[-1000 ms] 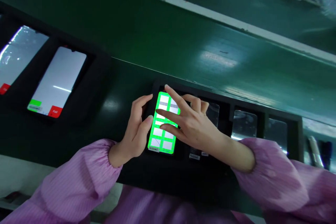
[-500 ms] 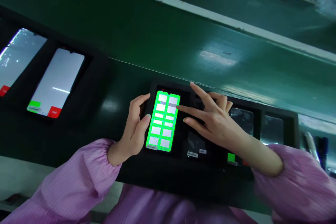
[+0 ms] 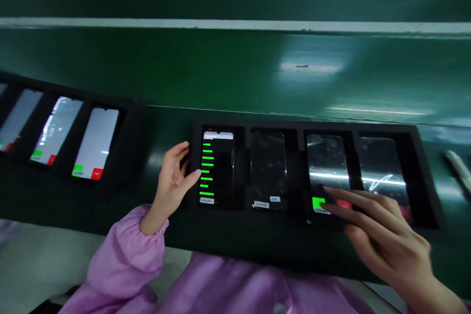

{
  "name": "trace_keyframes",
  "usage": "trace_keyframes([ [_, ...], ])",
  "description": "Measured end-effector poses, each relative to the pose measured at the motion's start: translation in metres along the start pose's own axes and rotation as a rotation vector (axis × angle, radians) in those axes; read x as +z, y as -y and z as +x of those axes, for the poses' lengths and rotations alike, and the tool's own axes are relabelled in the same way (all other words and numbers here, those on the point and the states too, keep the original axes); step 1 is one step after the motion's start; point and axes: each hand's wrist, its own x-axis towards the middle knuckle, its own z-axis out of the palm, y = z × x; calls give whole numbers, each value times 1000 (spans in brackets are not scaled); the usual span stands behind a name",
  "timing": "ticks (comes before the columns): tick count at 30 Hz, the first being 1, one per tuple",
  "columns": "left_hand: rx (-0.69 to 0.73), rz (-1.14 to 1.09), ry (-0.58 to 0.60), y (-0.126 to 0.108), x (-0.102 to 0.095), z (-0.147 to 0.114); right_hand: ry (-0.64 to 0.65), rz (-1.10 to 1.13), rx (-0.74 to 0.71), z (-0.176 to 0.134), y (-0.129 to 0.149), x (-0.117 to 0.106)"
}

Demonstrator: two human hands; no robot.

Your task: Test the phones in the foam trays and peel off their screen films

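A smartphone (image 3: 219, 171) with green lines of text on a black screen lies in the leftmost slot of a black tray (image 3: 300, 125). At its left edge is my left hand (image 3: 174, 176), fingers apart, the thumb tip at the phone's side. My right hand (image 3: 386, 235) reaches over the third phone (image 3: 327, 159), fingers stretched out, a fingertip at the green box on its lower left; a red box shows beside it. Between them rests a dark-screened phone (image 3: 268, 167) with small white labels. The fourth phone (image 3: 382, 162) is partly hidden behind my right hand.
Another black tray (image 3: 127, 132) on the left holds several phones, among them a white-screened phone (image 3: 97, 140) with green and red boxes. A pen-like white object (image 3: 458, 167) lies at the right. Behind runs a green surface with a pale ledge (image 3: 235, 24).
My right hand has moved right, from the first phone to the third. The first phone's screen went from a green-and-white grid to green text on black. The camera view has levelled.
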Motion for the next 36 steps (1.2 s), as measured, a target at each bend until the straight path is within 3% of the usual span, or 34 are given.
trace_keyframes([
  [3, -53, -10, 9, 1, -4, -12, -76, 12, 80, -36, -10, 9],
  [6, -55, 31, 7, 0, -2, -21, -199, -1, 121, -50, -16, 20],
  [11, -50, 116, 1, -6, 3, -22, -373, 3, 174, -48, -20, 35],
  [19, -36, 211, -44, -10, 6, -23, -373, 61, 191, -51, -19, 32],
  [26, -10, 304, -72, -5, 4, -22, -504, -68, 48, -49, -26, 46],
  [32, 61, 268, -168, -8, 2, -32, -329, 59, 105, -49, -16, 31],
  [34, 135, 284, -210, -14, 10, -43, -264, -23, 94, -47, -9, 29],
  [36, 269, 436, -203, -21, 23, -56, -181, -146, 94, -44, -3, 27],
])
